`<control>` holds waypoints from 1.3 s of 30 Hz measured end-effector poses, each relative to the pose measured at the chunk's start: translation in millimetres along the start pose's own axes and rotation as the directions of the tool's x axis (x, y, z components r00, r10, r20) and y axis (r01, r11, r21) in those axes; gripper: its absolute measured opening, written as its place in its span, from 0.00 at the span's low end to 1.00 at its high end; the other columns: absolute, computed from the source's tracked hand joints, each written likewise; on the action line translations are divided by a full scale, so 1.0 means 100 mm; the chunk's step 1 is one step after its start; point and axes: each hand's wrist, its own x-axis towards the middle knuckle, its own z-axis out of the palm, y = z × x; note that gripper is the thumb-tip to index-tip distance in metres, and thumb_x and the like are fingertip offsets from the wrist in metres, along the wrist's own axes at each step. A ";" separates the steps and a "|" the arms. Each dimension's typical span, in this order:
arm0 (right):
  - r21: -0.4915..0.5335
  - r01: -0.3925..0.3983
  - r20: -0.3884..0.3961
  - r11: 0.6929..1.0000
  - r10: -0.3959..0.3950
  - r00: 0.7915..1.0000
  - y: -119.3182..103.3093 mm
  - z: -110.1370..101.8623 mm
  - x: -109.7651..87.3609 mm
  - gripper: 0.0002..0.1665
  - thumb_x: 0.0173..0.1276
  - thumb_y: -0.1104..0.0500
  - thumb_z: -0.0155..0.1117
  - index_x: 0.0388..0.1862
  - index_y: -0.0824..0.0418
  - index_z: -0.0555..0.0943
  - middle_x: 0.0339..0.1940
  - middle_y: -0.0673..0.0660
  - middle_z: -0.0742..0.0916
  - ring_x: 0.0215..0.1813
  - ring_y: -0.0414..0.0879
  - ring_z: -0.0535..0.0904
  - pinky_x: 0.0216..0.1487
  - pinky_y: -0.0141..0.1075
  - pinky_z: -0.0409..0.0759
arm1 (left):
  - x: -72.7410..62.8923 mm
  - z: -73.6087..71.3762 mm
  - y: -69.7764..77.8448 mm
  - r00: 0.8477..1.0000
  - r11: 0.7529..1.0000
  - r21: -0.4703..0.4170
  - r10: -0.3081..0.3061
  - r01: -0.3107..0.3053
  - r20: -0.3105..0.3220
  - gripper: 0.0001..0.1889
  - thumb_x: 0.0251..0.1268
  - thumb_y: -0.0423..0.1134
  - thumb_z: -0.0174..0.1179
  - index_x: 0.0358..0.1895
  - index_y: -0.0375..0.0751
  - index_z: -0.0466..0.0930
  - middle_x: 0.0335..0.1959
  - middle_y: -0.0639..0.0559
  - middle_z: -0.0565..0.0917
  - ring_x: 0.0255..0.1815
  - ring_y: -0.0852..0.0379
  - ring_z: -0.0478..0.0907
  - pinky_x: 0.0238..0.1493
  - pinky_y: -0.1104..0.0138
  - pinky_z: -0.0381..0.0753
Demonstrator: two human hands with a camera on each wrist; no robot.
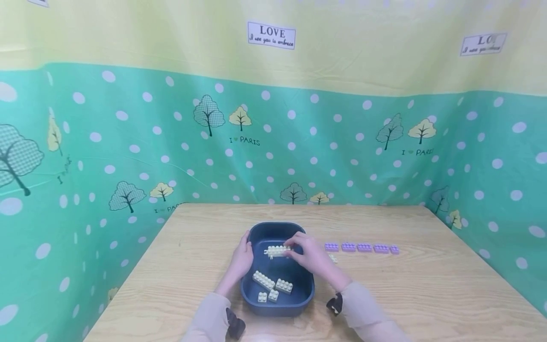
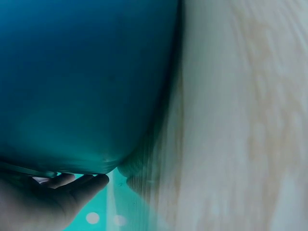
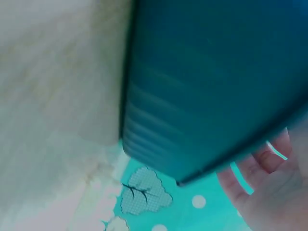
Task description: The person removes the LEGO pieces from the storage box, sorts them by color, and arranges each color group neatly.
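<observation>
A dark blue plastic bin [image 1: 278, 309] stands on the table. My left hand [image 1: 241, 259] rests along its left side, fingers fairly straight against the wall near the rim; the left wrist view shows those fingers [image 2: 84, 190] beside the bin's outer wall. Over the bin, my right hand [image 1: 308, 254] pinches the right end of a long cream toy brick [image 1: 275, 251] with small protruding parts. Lower in the bin lie a long cream brick [image 1: 263, 280], a shorter one [image 1: 284, 286] and two small square ones [image 1: 262, 297]. The right wrist view hides the held brick.
On the wooden table [image 1: 179, 280], several purple bricks [image 1: 364, 247] form a row to the right of the bin. A small cream piece [image 1: 333, 259] lies just beyond my right wrist, partly hidden. A green and yellow patterned curtain [image 1: 273, 156] surrounds the table's back and sides.
</observation>
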 end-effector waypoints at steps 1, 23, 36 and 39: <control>0.012 -0.004 -0.008 1.000 0.004 1.000 0.01 -0.03 0.00 0.11 0.56 0.56 0.70 0.38 0.58 0.84 0.32 0.47 0.82 0.36 0.40 0.80 0.38 0.32 0.83 | 0.00 0.00 0.00 1.000 1.000 -0.002 0.003 -0.003 0.001 0.24 0.72 0.30 0.34 0.69 0.23 0.52 0.67 0.25 0.60 0.68 0.30 0.57 0.70 0.43 0.57; 0.050 -0.108 -0.096 0.993 0.112 0.989 0.27 -0.56 -0.17 0.14 0.55 0.58 0.70 0.40 0.63 0.84 0.36 0.53 0.87 0.42 0.48 0.82 0.46 0.43 0.84 | 0.00 -0.01 -0.02 1.000 1.000 0.011 0.018 -0.018 -0.004 0.24 0.72 0.30 0.34 0.68 0.22 0.52 0.67 0.25 0.60 0.68 0.30 0.57 0.70 0.43 0.58; -0.016 -0.166 -0.119 0.986 0.163 0.979 0.45 -0.78 -0.35 0.16 0.56 0.59 0.69 0.43 0.64 0.83 0.39 0.56 0.86 0.43 0.51 0.82 0.45 0.45 0.84 | 0.01 -0.02 0.00 1.000 1.000 0.018 0.005 -0.005 0.005 0.24 0.73 0.30 0.34 0.69 0.23 0.52 0.68 0.26 0.59 0.69 0.31 0.56 0.70 0.44 0.57; -0.011 -0.192 -0.119 0.981 0.189 0.975 0.50 -0.84 -0.40 0.16 0.57 0.60 0.68 0.44 0.65 0.82 0.40 0.59 0.86 0.44 0.53 0.82 0.45 0.47 0.84 | 0.01 -0.02 0.00 1.000 1.000 0.020 0.005 -0.005 0.003 0.24 0.73 0.30 0.35 0.69 0.23 0.52 0.68 0.26 0.59 0.69 0.31 0.56 0.70 0.44 0.57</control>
